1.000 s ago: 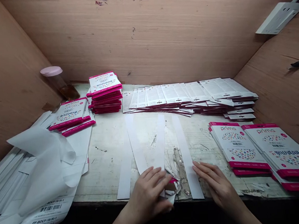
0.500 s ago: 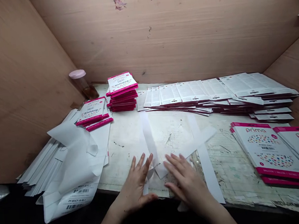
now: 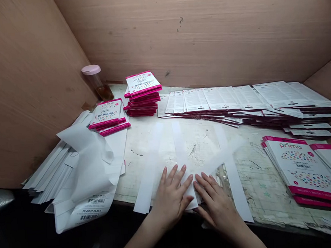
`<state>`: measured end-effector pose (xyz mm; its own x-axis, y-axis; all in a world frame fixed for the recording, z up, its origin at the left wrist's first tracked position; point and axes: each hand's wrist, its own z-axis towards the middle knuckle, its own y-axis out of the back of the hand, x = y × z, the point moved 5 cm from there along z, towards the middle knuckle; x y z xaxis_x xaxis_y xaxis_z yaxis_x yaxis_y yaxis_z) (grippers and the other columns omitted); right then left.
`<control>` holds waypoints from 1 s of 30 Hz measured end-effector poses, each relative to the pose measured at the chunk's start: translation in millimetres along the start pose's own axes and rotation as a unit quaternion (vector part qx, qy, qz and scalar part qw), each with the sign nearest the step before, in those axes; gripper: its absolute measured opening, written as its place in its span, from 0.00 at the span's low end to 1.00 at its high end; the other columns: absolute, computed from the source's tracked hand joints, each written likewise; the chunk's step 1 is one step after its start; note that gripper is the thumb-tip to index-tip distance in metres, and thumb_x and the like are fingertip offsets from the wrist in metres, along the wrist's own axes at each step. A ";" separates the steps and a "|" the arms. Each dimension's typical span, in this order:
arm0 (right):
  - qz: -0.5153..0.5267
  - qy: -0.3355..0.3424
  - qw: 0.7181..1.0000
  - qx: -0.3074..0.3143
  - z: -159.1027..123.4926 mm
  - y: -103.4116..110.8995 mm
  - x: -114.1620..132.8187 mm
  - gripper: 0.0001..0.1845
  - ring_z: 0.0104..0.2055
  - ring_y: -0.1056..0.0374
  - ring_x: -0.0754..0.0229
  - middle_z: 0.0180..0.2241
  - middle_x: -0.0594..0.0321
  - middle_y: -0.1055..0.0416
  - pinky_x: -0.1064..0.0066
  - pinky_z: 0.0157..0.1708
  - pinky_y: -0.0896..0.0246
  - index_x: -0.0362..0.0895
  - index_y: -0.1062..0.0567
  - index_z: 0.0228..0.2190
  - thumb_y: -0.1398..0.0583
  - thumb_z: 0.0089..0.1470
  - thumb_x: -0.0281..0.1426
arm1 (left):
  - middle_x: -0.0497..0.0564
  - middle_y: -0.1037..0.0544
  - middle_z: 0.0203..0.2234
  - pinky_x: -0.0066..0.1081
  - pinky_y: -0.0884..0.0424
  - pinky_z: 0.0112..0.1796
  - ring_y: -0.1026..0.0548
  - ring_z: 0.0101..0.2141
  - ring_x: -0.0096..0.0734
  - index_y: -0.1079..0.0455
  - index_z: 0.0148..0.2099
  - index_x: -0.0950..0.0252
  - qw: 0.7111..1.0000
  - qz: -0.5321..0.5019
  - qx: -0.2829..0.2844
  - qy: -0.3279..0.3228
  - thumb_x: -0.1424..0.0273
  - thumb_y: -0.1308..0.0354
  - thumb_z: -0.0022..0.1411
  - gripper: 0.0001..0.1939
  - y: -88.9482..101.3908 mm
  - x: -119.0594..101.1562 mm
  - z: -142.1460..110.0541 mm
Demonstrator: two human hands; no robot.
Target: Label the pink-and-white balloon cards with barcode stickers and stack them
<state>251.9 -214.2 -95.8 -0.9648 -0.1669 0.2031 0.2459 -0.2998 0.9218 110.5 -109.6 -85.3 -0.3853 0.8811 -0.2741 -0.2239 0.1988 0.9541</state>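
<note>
My left hand (image 3: 172,196) lies on the table with its fingers spread, pressing on a white paper strip (image 3: 180,142) that runs away from me in the middle. Close beside it, my right hand (image 3: 217,200) rests palm down with fingers stretched out, at the near end of a slanting translucent strip (image 3: 229,153). Another white strip (image 3: 149,175) lies to the left of my hands, tilted. On the right, a further strip (image 3: 237,191) reaches the table's front edge and passes close to my right hand.
Crumpled printed label backing (image 3: 86,176) lies over papers at the left. Pink-edged birthday packets (image 3: 106,115) and a taller packet stack (image 3: 142,87) stand behind, near a lidded bottle (image 3: 97,83). Overlapping white packets (image 3: 221,98) line the back; more packets (image 3: 303,166) lie right.
The left and middle strips, which overlapped before, now lie apart. My left hand has moved right, nearer my right hand and onto the middle strip. The whole view has shifted slightly.
</note>
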 end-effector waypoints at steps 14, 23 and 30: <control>0.026 -0.017 0.999 0.021 17.4 6.3 -12.5 0.38 0.65 0.47 0.41 0.62 0.41 0.42 0.45 0.57 0.39 0.36 0.40 0.61 0.38 0.54 0.38 | 0.52 0.50 0.68 0.59 0.57 0.63 0.58 0.68 0.49 0.53 0.70 0.60 0.996 -0.061 0.054 -0.042 0.61 0.45 0.64 0.36 6.9 3.0 8.4; 0.035 0.130 0.990 -0.050 4.9 24.6 -0.9 0.17 0.58 0.35 0.47 0.47 0.50 0.24 0.51 0.54 0.32 0.38 0.27 0.48 0.44 0.57 0.19 | 0.57 0.25 0.53 0.53 0.39 0.59 0.33 0.59 0.48 0.33 0.57 0.67 0.986 -0.004 -0.096 -0.136 0.70 0.46 0.66 0.18 6.5 -7.6 -36.0; 0.132 0.024 0.985 -0.110 -44.6 57.8 -34.5 0.21 0.55 0.31 0.52 0.50 0.52 0.27 0.56 0.54 0.30 0.43 0.28 0.48 0.43 0.54 0.17 | 0.50 0.18 0.31 0.38 0.28 0.51 0.20 0.39 0.31 0.28 0.36 0.64 0.961 -0.136 -0.225 -0.086 0.79 0.47 0.63 0.08 16.2 -29.5 -8.9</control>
<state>303.6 -267.6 -64.3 -0.8603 -0.3085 0.4058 0.5071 -0.4355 0.7438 110.3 -136.2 -62.8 -0.1130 0.8886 -0.4446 -0.6745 0.2599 0.6910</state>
